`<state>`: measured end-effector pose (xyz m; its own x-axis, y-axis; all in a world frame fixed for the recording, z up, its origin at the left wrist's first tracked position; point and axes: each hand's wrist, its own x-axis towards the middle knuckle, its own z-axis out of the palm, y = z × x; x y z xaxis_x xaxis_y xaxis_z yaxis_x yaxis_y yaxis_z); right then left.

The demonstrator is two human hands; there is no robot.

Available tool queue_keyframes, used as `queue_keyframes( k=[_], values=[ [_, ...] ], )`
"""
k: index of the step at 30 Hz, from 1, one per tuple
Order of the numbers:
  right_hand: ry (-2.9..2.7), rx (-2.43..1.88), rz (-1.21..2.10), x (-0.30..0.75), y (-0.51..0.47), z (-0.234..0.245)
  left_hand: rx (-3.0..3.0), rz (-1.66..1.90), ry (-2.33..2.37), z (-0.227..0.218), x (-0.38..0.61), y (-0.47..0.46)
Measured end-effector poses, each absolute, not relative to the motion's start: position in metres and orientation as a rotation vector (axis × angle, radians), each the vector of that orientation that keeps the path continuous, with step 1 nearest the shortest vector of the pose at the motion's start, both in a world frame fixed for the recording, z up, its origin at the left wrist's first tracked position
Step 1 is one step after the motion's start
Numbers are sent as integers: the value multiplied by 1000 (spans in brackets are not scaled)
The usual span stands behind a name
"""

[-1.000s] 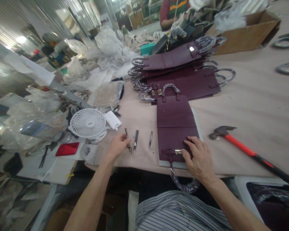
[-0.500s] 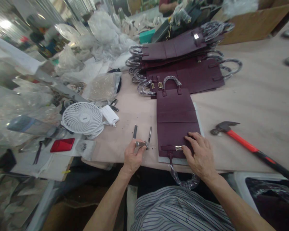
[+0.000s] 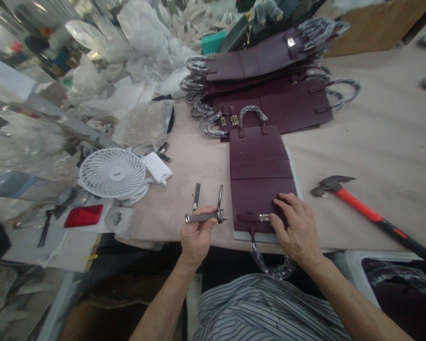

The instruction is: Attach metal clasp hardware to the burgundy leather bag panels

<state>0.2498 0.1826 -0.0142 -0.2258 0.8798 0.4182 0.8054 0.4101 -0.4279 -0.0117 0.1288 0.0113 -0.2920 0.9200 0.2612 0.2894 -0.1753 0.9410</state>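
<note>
My left hand [image 3: 196, 239] is closed around a metal hand tool [image 3: 202, 217] with a cylindrical shank and a wider, pointed end; its exact kind I cannot make out. Just beyond it, a flat metal strip [image 3: 197, 195] and a thin metal rod [image 3: 220, 195] lie on the table. A maroon leather bag piece [image 3: 261, 154] lies flat with plastic-wrapped handles at both ends, the near one [image 3: 275, 271] hanging over the table edge. My right hand [image 3: 296, 229] rests on it with fingers apart, the thumb beside a metal clasp [image 3: 264, 218] on a strap.
A claw hammer [image 3: 358, 203] with a red and black handle lies to the right. Behind, maroon bag pieces [image 3: 248, 66] are stacked. On the left are a white fan [image 3: 112, 173], a white power bank [image 3: 157, 168], a red case [image 3: 83, 216] and plastic bags [image 3: 145, 42].
In my left hand the tool has swung so that its shank points left and shows at greater length. My right hand stays on the bag piece. The view has shifted slightly.
</note>
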Motion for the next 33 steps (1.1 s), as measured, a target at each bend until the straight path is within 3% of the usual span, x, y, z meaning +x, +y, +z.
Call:
queue_keyframes(
  k=[7,33],
  values=[
    [-2049,-1423,179,251,183,-15,1439,1600,1198,0,23,133],
    [-2031,-1440,187,248,181,-11,1572,1571,1163,-12,27,135]
  ],
)
